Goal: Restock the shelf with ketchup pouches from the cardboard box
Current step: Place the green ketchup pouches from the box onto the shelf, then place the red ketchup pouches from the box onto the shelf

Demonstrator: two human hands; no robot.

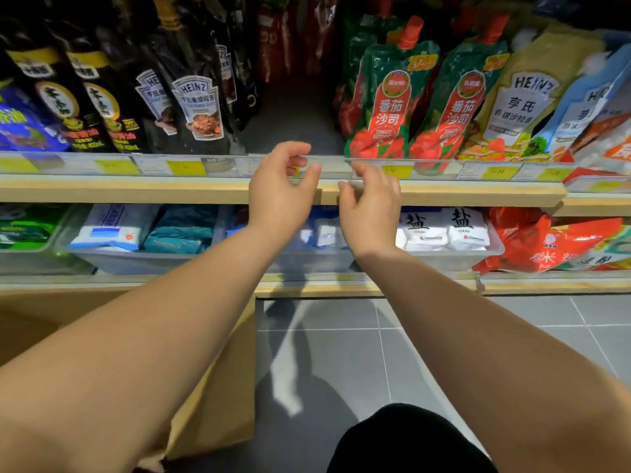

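Two green-and-red ketchup pouches (392,104) with red caps stand upright on the upper shelf (136,191), right of a bare gap (293,121). My left hand (280,189) hovers at the shelf's front rail below that gap, fingers curled and apart, holding nothing. My right hand (372,206) is just beside it, fingers near the clear price rail, also empty. The cardboard box (218,387) stands on the floor at lower left, partly hidden by my left forearm; its contents are not visible.
Dark Heinz sauce pouches (198,107) fill the shelf left of the gap; Heinz salad dressing pouches (522,97) stand to the right. The lower shelf holds salt bags (444,230) in clear bins. Grey floor tiles (341,353) lie below.
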